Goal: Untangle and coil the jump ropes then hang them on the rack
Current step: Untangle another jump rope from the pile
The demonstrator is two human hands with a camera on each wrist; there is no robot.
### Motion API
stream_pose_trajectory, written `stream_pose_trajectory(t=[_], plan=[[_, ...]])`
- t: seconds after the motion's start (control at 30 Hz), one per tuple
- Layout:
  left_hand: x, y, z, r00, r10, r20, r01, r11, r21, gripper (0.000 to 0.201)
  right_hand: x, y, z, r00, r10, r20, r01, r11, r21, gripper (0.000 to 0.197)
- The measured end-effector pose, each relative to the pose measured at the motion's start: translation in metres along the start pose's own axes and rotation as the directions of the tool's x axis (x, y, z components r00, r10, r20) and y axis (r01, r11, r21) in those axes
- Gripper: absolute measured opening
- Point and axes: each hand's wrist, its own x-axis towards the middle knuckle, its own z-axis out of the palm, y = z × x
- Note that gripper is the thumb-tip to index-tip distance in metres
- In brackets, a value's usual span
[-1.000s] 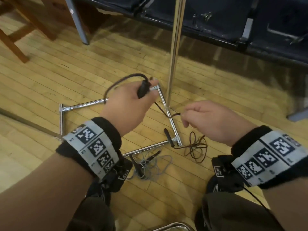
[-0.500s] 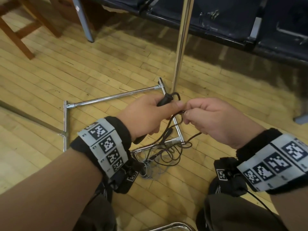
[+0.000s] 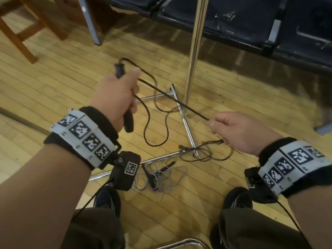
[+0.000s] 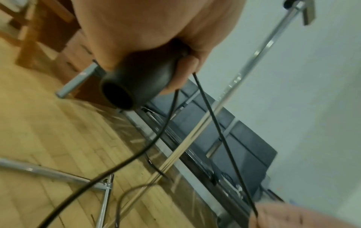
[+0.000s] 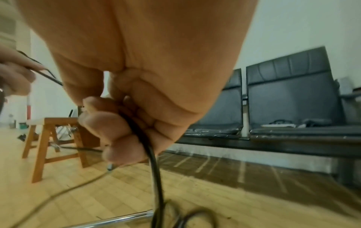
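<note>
Pale wooden floorboards run under me, with dark seats along the far wall. Nearest, just ahead of my shoes, a grey jump rope (image 3: 158,178) lies in a loose tangled heap on the floor (image 3: 53,72), untouched. A little further out, my right hand (image 3: 239,132) is curled round the black jump rope's cord (image 3: 172,99), thumb and forefinger pinching it where it leaves my fist; behind the fist the cord drops into a snarl of loops over the corner of the rack's chrome base (image 3: 188,130). My left hand (image 3: 115,97) is wrapped round the black handle (image 3: 128,121), held roughly upright, with one turn of cord already caught under my fingers and hanging in a slack loop. Between the two hands the cord is pulled straight and taut. Beyond them stands the rack's upright pole (image 3: 195,44).

The cord looks thin, light and smooth, and it seems to hold a springy curl, so I expect it to kink back on itself and slide through a loose pinch. I judge the best hold is firm on the stiff, thicker handle as the anchor, letting the cord run lightly through my right fingers, not yanking at the knotted part by the base. Coiling is barely begun; nothing hangs yet.
</note>
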Motion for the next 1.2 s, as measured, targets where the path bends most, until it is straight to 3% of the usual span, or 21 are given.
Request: stream_pose_trajectory(t=[0.1, 0.2, 0.3, 0.37, 0.47, 0.53, 0.63, 0.8, 0.9, 0.97, 1.1, 1.2], plan=[[0.005, 0.003, -0.013, 0.975, 0.032, -0.22, -0.036, 0.999, -0.014, 0.021, 0.002, 0.009, -0.003, 0.996, 0.091, 0.014, -0.088, 0.99, -0.111, 0.039], [0.0, -0.002, -0.011, 0.964, 0.152, -0.218, -0.08, 0.949, 0.305, 0.019, -0.001, 0.002, 0.004, 0.994, 0.087, 0.071, -0.077, 0.988, -0.131, 0.041], [-0.013, -0.003, 0.001, 0.973, 0.227, -0.049, -0.184, 0.881, 0.435, 0.016, -0.004, -0.013, 0.008, 0.999, -0.007, 0.052, 0.011, 0.996, -0.087, 0.039], [-0.021, -0.005, 0.012, 0.97, 0.179, 0.167, -0.235, 0.869, 0.435, 0.02, -0.005, -0.023, 0.008, 0.998, -0.053, 0.017, 0.054, 0.998, -0.026, 0.037], [-0.032, -0.011, 0.027, 0.864, 0.035, 0.502, -0.31, 0.823, 0.476, 0.026, -0.005, -0.032, 0.009, 0.995, -0.101, -0.011, 0.101, 0.988, 0.121, 0.037], [-0.038, -0.014, 0.035, 0.81, 0.0, 0.586, -0.333, 0.823, 0.46, 0.02, -0.005, -0.035, 0.008, 0.994, -0.11, -0.022, 0.112, 0.968, 0.226, 0.039], [-0.039, -0.015, 0.04, 0.796, 0.007, 0.606, -0.339, 0.834, 0.436, 0.016, -0.006, -0.038, 0.007, 0.992, -0.117, -0.041, 0.124, 0.936, 0.329, 0.033], [-0.032, -0.014, 0.037, 0.844, 0.09, 0.529, -0.318, 0.877, 0.359, 0.026, -0.007, -0.035, 0.011, 0.988, -0.151, 0.001, 0.142, 0.933, 0.332, 0.026], [-0.025, -0.009, 0.032, 0.945, 0.082, 0.315, -0.147, 0.971, 0.19, 0.024, -0.001, -0.024, 0.013, 0.993, -0.119, 0.002, 0.117, 0.974, 0.193, 0.03], [-0.016, -0.002, 0.02, 0.982, 0.114, 0.153, -0.13, 0.987, 0.096, 0.023, 0.001, -0.011, 0.013, 0.999, -0.052, 0.006, 0.051, 0.993, 0.108, 0.033], [-0.005, 0.009, -0.003, 0.987, 0.123, -0.1, -0.121, 0.992, 0.023, 0.02, 0.002, 0.015, 0.011, 0.978, 0.19, 0.089, -0.184, 0.98, -0.072, 0.04], [-0.005, 0.007, -0.003, 0.982, 0.143, -0.125, -0.111, 0.966, 0.232, 0.016, 0.002, 0.014, 0.012, 0.97, 0.228, 0.082, -0.211, 0.96, -0.183, 0.04]])
